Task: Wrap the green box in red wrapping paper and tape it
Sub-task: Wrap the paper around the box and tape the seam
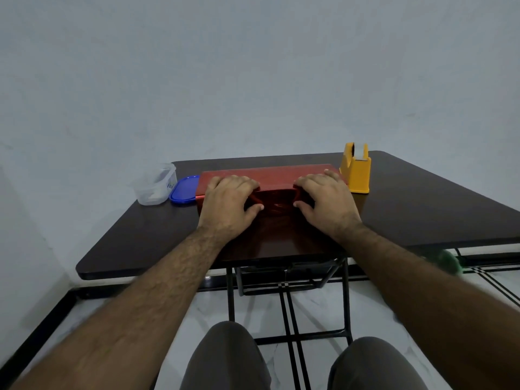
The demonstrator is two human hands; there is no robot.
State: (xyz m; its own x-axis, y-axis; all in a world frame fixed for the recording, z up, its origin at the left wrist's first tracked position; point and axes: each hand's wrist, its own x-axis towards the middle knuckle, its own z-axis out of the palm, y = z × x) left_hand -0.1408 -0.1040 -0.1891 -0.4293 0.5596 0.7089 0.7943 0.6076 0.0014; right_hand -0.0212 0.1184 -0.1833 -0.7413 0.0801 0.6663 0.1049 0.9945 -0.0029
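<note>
At the far left of the dark glossy wooden tabletop (135, 237) a clear plastic tub (155, 183) is seen; what it holds is too blurred to be told. Just beside it, on its right, a blue oval plastic lid (183, 190) lies flat, touching the left end of the box wrapped in shiny red paper (267, 175). No green is visible on the box; it is covered by the red paper on top and on the near side, where the paper is creased and loosely gathered. The box lies at the middle of the tabletop. The left hand (229, 202) is laid over its near left edge, fingers spread on top, thumb pressed against the front paper. The right hand (326, 199) is placed likewise on the near right edge. At the box's right end a yellow plastic tape dispenser (355, 170) stands upright.
</note>
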